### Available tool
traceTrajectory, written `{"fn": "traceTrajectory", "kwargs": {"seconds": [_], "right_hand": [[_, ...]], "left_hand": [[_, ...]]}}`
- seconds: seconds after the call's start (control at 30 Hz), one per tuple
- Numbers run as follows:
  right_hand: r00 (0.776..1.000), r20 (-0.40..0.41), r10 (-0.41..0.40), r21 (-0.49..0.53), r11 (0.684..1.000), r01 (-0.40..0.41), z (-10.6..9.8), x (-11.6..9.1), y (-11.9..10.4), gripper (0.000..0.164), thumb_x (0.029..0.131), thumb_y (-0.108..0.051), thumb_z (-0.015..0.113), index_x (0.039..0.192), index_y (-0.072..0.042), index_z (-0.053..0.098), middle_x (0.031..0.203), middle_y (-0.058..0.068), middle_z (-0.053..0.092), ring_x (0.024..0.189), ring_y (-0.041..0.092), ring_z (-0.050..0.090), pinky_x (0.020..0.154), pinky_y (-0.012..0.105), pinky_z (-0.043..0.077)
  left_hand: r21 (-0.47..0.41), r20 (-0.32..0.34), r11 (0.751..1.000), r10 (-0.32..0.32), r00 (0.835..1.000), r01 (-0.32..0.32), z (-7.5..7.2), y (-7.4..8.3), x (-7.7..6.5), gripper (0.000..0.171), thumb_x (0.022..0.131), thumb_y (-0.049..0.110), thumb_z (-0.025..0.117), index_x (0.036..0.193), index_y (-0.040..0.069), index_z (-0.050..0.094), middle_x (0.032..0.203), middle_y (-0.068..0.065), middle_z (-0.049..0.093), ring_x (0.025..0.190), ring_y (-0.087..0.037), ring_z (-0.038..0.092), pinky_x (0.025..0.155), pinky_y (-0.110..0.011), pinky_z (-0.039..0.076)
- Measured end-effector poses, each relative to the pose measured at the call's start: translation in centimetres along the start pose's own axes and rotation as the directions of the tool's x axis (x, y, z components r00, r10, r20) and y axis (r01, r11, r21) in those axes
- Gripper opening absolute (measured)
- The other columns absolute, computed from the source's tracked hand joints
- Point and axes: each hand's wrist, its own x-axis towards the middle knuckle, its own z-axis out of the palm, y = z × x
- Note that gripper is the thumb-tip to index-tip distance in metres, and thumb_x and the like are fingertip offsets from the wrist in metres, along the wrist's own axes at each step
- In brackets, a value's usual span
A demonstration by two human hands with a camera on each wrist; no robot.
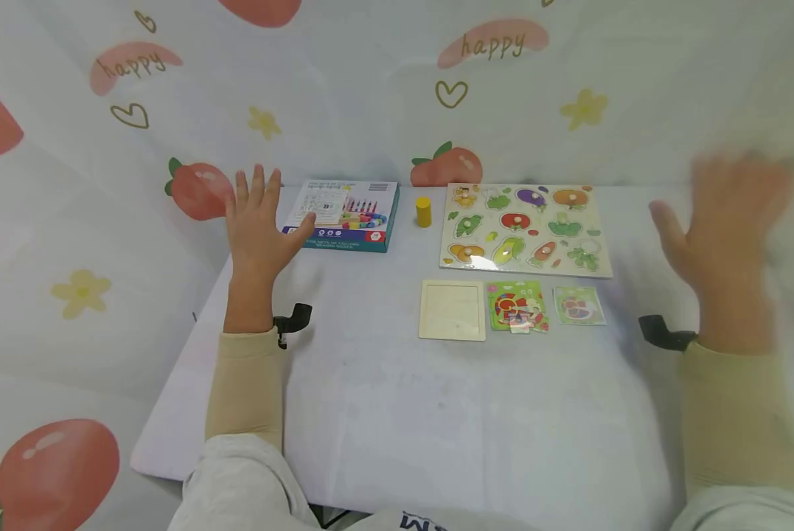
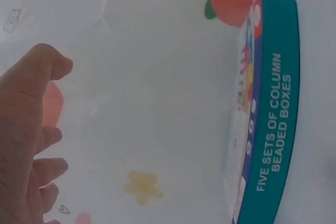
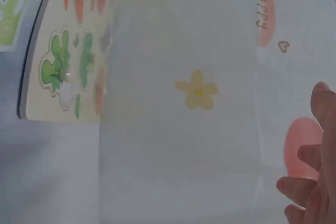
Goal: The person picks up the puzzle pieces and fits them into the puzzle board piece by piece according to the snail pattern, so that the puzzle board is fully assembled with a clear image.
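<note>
My left hand (image 1: 256, 232) is raised with fingers spread, holding nothing, close in front of the left end of a boxed bead set (image 1: 346, 214). That box's teal side (image 2: 275, 98) faces the left wrist camera. On the other side, my right hand (image 1: 735, 221) is held up, blurred, thumb apart from the fingers and nothing in it. It is to the right of a wooden vegetable puzzle board (image 1: 489, 221). In the right wrist view the board's corner (image 3: 39, 106) shows at the left, with the fingers (image 3: 296, 190) at the right edge.
Between box and board stands a yellow cylinder (image 1: 423, 212). In front of the board lie a square wooden frame (image 1: 453, 310), a green picture puzzle (image 1: 536, 295) with a small piece on it, and a picture card (image 1: 579, 306). A printed curtain (image 1: 357, 88) hangs behind the white table (image 1: 383, 413).
</note>
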Motion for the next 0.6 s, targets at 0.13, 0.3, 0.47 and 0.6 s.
{"fn": "traceTrajectory", "kwargs": {"seconds": [0.13, 0.3, 0.47, 0.6], "right_hand": [[0.999, -0.049, -0.021, 0.090, 0.996, 0.025, -0.4, -0.2, 0.0, 0.077, 0.104, -0.039, 0.044, 0.151, 0.014, 0.014, 0.152, 0.044, 0.009, 0.144, 0.059, 0.000, 0.112, 0.069, -0.009], [0.984, -0.172, -0.055, 0.217, 0.972, 0.093, -0.8, -0.8, -0.5, 0.072, 0.102, -0.038, 0.046, 0.150, 0.010, 0.022, 0.150, 0.039, 0.018, 0.145, 0.055, 0.005, 0.112, 0.067, -0.011], [0.963, -0.258, -0.072, 0.258, 0.956, 0.141, -1.2, -1.7, -1.2, 0.075, 0.103, -0.043, 0.043, 0.156, 0.004, 0.021, 0.154, 0.037, 0.020, 0.146, 0.053, 0.007, 0.113, 0.065, -0.011], [0.905, -0.409, -0.115, 0.292, 0.923, 0.249, -1.3, -2.4, -1.8, 0.082, 0.101, -0.059, 0.035, 0.156, 0.001, 0.027, 0.149, 0.039, 0.028, 0.145, 0.054, 0.013, 0.114, 0.065, -0.007]], "left_hand": [[-0.045, -0.057, 0.999, 0.023, 0.998, -0.026, -0.3, 0.6, -0.3, 0.090, 0.094, 0.059, 0.056, 0.166, 0.019, 0.020, 0.170, -0.006, 0.011, 0.156, -0.025, -0.007, 0.121, -0.050, -0.003], [-0.054, -0.103, 0.996, 0.060, 0.993, -0.065, -0.5, 1.4, -0.7, 0.088, 0.094, 0.056, 0.058, 0.165, 0.020, 0.023, 0.170, -0.005, 0.015, 0.156, -0.024, -0.003, 0.121, -0.053, 0.004], [-0.075, -0.153, 0.988, 0.124, 0.980, -0.136, -0.4, 2.3, -0.8, 0.085, 0.094, 0.053, 0.061, 0.164, 0.017, 0.028, 0.168, -0.007, 0.022, 0.157, -0.028, 0.004, 0.121, -0.054, 0.008], [-0.104, -0.199, 0.972, 0.188, 0.962, -0.211, -0.3, 3.0, -1.0, 0.085, 0.093, 0.050, 0.064, 0.163, 0.016, 0.030, 0.167, -0.009, 0.025, 0.156, -0.031, 0.008, 0.121, -0.052, 0.010]]}}
